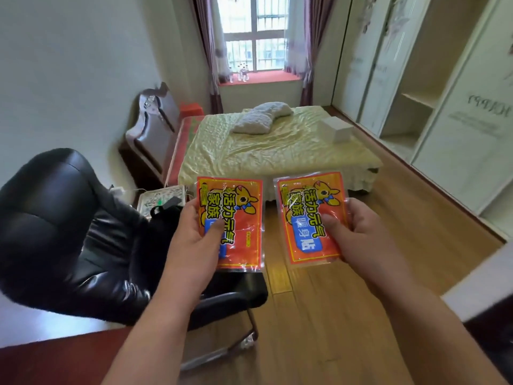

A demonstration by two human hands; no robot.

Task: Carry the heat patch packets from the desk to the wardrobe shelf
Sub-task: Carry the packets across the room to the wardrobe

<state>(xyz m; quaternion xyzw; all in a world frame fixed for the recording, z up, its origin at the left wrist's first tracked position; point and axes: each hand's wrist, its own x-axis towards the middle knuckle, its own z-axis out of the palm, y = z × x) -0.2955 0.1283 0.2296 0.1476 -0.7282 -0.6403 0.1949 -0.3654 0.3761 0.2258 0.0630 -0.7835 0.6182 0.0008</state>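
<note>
Heat patch packets, two of them, orange-red with yellow lettering and a cartoon animal, are up in the air side by side, one per hand, well short of the bed (277, 143) and above the wooden floor (319, 315). The left packet (230, 223) hangs over the front edge of the black leather office chair (63, 234); the right packet (312, 218) sits just beside it, a thin gap of floor showing between the two, neither touching the other.

Room to move: a strip of bare floor runs along the bed's right side, between the bed's frilled skirt and the white wardrobe (444, 120) that lines the right wall. One wardrobe section stands open, pale shelves (416, 100) showing inside, well apart from the packets. A small white box (334, 130) sits on the bed's right edge, and a rumpled white pillow (261, 118) lies nearer the window (254, 34). On the bed's left, the dark wooden headboard (152, 129) and a cluttered little bedside table (163, 197) crowd in close to the chair, so that side is tight. A red-brown desk edge (55, 359) cuts across the near left corner.

Now the hands. The left hand (191, 234) pinches its packet at the left margin, thumb pressed flat across the front, fingers curled behind. The right hand (358, 232) does the same on the right margin of its packet, thumb over the blue label, fingers tucked out of sight at the back. Both packets face up, tilted slightly.
</note>
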